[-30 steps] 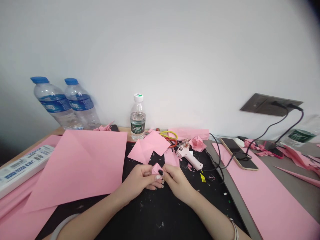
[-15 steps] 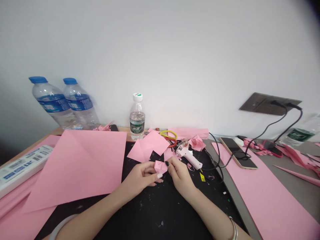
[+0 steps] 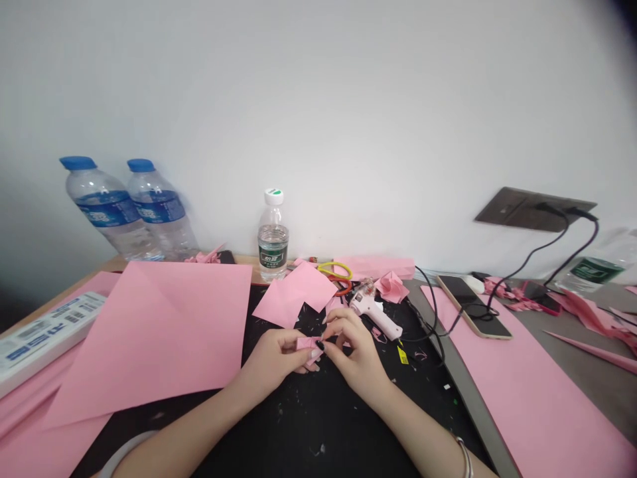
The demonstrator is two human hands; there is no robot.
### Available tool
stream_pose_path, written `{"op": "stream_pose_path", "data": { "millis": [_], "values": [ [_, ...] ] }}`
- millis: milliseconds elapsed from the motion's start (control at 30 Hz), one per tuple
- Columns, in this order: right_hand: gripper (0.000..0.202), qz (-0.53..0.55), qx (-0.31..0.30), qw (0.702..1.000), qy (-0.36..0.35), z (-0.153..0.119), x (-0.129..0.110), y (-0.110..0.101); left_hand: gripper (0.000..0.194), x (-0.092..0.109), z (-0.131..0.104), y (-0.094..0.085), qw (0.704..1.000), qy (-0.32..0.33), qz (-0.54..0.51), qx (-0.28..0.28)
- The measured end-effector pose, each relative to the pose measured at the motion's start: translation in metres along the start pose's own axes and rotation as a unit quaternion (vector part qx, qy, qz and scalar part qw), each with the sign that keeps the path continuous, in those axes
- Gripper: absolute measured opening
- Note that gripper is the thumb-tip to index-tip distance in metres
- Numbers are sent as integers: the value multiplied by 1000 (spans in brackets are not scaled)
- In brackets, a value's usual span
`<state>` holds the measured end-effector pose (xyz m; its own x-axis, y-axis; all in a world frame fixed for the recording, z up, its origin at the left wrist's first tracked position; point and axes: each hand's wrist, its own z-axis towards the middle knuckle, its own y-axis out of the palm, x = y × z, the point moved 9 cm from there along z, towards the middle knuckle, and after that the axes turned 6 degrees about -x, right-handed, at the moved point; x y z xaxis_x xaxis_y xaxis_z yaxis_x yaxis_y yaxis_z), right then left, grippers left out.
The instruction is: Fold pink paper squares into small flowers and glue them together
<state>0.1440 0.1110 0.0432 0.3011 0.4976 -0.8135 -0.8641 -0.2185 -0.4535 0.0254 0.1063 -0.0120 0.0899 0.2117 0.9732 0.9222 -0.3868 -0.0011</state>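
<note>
A small folded piece of pink paper (image 3: 309,344) is between my two hands, above the black mat (image 3: 318,425). My left hand (image 3: 279,358) grips it from the left, thumb in front and fingers behind. At its right edge, my right hand (image 3: 354,345) pinches the paper with thumb and index finger, the other fingers curled above. Just beyond lie creased pink paper squares (image 3: 293,292). A light pink glue gun (image 3: 375,313) rests right of my right hand, near a folded paper rose (image 3: 391,287) and scissors with yellow and orange handles (image 3: 338,271).
A large pink sheet (image 3: 169,332) covers the left side, beside a white box (image 3: 44,338). Bottles stand along the wall, including a small water bottle (image 3: 273,239). At right, a phone (image 3: 472,305) lies on a pink strip (image 3: 537,392), with black cables (image 3: 432,338) nearby.
Both hands have come slightly nearer with the folded paper, which is now tilted differently. My right hand has turned, its fingers raised and its thumb on the paper's edge.
</note>
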Motion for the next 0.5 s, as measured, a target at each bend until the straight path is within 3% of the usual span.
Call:
{"op": "stream_pose_path", "data": {
  "millis": [300, 500],
  "values": [
    [12, 25, -10, 1000, 8, -3, 0, 8, 16, 4, -2, -1, 998, 27, 51, 17],
    [13, 41, -3, 999, 19, -4, -2, 8, 16, 2, -2, 3, 996, 20, 83, -1]
  ]
}}
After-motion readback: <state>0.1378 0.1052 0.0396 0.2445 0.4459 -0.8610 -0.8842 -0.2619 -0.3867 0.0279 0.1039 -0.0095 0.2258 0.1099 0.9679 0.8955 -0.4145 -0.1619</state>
